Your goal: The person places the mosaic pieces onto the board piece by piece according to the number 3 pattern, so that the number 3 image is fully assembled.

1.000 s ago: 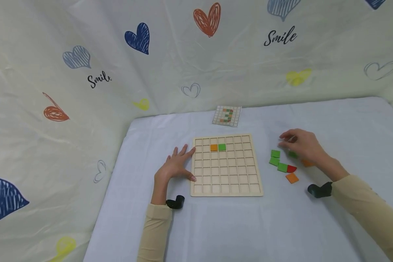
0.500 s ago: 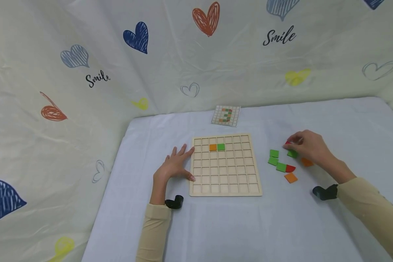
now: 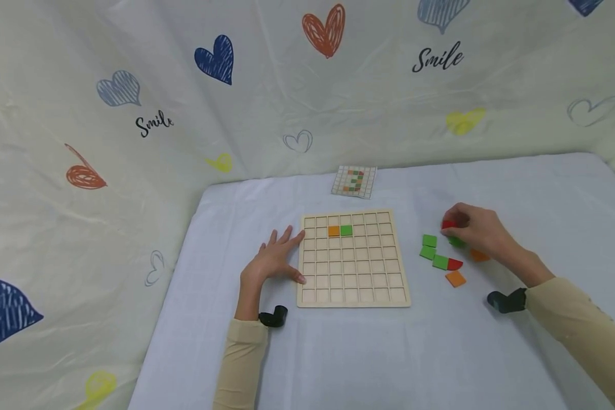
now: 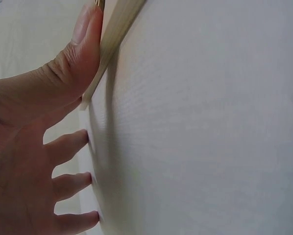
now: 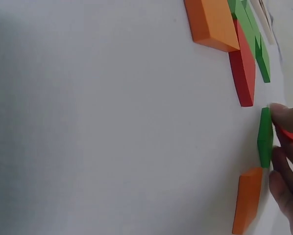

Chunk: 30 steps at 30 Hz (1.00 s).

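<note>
My left hand [image 3: 270,263] lies with fingers spread at the left side of a wooden grid board [image 3: 359,290]. Its thumb and forefinger touch the board's edge; in the left wrist view, the thumb [image 4: 78,54] presses against that edge [image 4: 112,44]. An orange tile [image 3: 333,230] and a green tile [image 3: 346,230] sit side by side in the upper part of the grid. Right of the board, my right hand [image 3: 474,225] pinches a red tile [image 3: 448,224] between thumb and fingers. Fingers partly cover this red tile [image 5: 289,134] in the right wrist view.
Loose green tiles [image 3: 429,252], a red rounded tile [image 3: 454,265] and orange tiles [image 3: 455,278] lie near my right hand. A card [image 3: 354,181] printed with a coloured grid pattern lies behind the board. A patterned cloth hangs behind the white-covered table [image 3: 359,353].
My right hand has lowered its fingers to the red tile and now pinches it, with a small shift left just now. The left hand stays at the board's edge.
</note>
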Motion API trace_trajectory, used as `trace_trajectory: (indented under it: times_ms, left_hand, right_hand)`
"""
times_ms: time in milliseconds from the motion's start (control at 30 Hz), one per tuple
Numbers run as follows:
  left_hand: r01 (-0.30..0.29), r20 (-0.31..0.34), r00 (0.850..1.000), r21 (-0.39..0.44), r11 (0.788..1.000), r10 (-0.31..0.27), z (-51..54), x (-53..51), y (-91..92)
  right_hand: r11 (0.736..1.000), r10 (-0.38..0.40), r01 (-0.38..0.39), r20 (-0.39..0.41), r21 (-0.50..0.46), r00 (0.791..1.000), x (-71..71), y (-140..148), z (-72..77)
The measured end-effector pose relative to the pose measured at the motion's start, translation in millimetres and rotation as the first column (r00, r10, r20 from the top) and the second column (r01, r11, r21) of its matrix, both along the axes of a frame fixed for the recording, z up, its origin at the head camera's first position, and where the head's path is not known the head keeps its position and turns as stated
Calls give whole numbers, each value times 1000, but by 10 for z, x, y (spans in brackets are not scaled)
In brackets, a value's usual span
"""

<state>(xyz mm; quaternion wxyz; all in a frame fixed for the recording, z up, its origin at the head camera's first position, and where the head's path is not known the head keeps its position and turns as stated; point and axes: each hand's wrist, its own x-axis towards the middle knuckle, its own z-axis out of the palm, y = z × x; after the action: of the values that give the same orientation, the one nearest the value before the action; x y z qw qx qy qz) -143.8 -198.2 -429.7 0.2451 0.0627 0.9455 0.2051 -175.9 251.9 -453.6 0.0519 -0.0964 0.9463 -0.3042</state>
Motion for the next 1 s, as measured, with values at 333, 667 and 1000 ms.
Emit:
trace_trajectory:
  times_ms: [333, 667, 1000]
  left_hand:
    - [4, 4, 1000, -12, 1000, -4, -16, -2, 5]
    - [3, -2, 1000, -1, 1000, -3, -14, -4, 3]
    - [2, -1, 1000, -21, 1000, -2, -16, -18, 5]
  right_hand:
    - [998, 44, -45, -25, -45, 999, 4, -73, -29]
    - [993, 45, -42, 29, -107, 999, -2, -186, 34]
    - [987, 89, -83, 37, -137, 995, -60, -342, 71]
